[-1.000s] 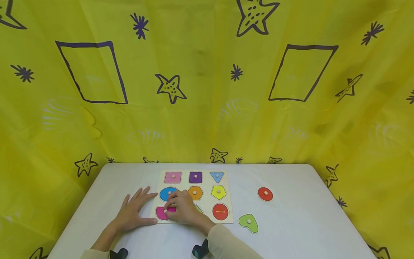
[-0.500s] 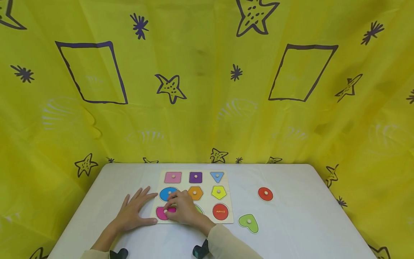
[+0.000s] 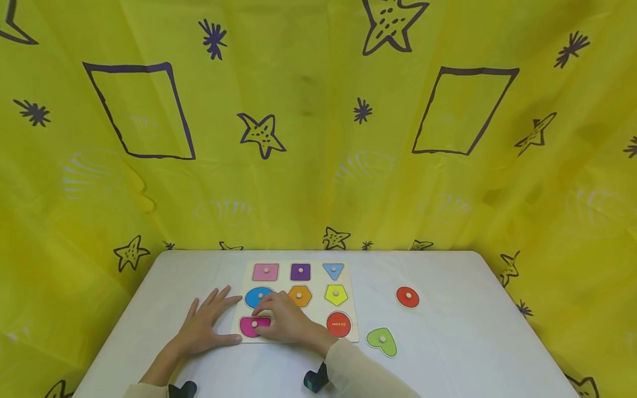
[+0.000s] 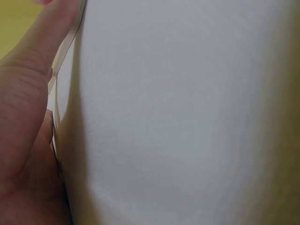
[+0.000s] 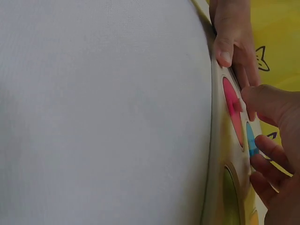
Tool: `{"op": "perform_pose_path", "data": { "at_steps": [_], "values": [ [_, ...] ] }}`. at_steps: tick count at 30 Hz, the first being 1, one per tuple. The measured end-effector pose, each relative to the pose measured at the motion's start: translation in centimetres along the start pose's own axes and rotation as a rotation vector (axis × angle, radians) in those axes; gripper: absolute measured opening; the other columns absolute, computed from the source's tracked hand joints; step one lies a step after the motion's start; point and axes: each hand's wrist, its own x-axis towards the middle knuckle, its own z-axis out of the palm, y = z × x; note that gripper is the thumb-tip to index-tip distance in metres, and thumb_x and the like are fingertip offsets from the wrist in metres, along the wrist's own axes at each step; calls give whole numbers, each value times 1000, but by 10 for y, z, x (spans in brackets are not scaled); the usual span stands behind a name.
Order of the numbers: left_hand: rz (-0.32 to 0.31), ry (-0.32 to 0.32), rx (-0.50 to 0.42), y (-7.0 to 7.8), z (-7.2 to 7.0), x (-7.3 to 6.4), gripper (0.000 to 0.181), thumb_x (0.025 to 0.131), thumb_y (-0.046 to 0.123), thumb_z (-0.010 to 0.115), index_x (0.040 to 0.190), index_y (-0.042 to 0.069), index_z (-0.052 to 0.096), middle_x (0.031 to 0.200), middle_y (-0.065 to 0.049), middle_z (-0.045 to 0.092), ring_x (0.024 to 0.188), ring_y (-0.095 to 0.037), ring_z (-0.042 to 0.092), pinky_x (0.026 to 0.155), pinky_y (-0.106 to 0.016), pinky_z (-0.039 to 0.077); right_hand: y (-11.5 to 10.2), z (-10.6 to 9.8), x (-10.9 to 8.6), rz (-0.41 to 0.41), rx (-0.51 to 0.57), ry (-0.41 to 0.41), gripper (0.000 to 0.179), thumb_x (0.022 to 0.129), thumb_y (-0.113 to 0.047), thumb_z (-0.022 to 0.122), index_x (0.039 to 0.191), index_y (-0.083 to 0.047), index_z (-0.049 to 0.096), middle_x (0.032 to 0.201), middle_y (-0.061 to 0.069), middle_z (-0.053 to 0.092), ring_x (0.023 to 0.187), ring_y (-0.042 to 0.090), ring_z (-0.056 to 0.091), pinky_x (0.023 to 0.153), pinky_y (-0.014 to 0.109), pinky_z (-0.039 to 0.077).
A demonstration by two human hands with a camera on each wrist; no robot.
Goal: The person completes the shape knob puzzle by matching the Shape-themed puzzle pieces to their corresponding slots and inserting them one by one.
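A wooden knob puzzle board point(image 3: 318, 331) lies on the white table, with colored pieces in its slots. My left hand point(image 3: 205, 329) rests at its left edge, fingers spread and straight, the thumb at the near left corner. Over the board's near left part, my right hand point(image 3: 282, 318) is at the magenta piece point(image 3: 246, 327), which sits in its slot. Its knob shows between the parted thumb and fingers. In the right wrist view the thumb tip is beside that magenta piece point(image 5: 233, 110), and the other fingers stand apart from it.
Right of the board lie a red oval piece point(image 3: 407, 297) and a green heart piece point(image 3: 382, 341), each with a knob. The board's printed red circle slot point(image 3: 339, 325) holds no piece. A yellow patterned curtain point(image 3: 308, 182) surrounds the table.
My right wrist and forearm have shifted slightly right, and the fingers have parted a little from the magenta piece's knob. The forearm now hides the green slot. My left hand stays put.
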Motion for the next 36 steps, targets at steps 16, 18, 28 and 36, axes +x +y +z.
{"op": "perform_pose_path", "data": {
  "at_steps": [16, 18, 28, 36],
  "values": [
    [-14, 5, 7, 2, -1, 0, 94, 71, 68, 82, 148, 23, 55, 163, -19, 36, 151, -50, 18, 114, -79, 1, 16, -61, -41, 25, 33, -16, 43, 92, -32, 79, 132, -20, 69, 133, -10, 63, 128, 16, 52, 106, 37, 49],
    [-13, 5, 8, 1, -1, 0, 94, 70, 68, 82, 149, 23, 54, 163, -19, 36, 151, -50, 18, 114, -79, 1, 20, -66, -49, 25, 36, -1, 42, 91, -31, 80, 130, -18, 70, 132, -9, 64, 129, 16, 52, 107, 39, 48],
    [-17, -3, 12, 0, 1, 1, 94, 70, 68, 82, 149, 24, 54, 163, -20, 35, 151, -50, 18, 114, -78, 1, 50, -84, -98, 24, 79, 123, 34, 89, -25, 83, 119, -14, 72, 117, -5, 66, 113, 19, 56, 96, 44, 52],
    [10, 18, -5, 1, 1, 0, 92, 72, 65, 83, 148, 22, 55, 162, -21, 36, 150, -51, 20, 113, -79, 2, 72, -92, -132, 112, 77, 223, 31, 83, -25, 88, 110, -18, 75, 103, -2, 66, 99, 21, 55, 82, 36, 53]
  ]
}}
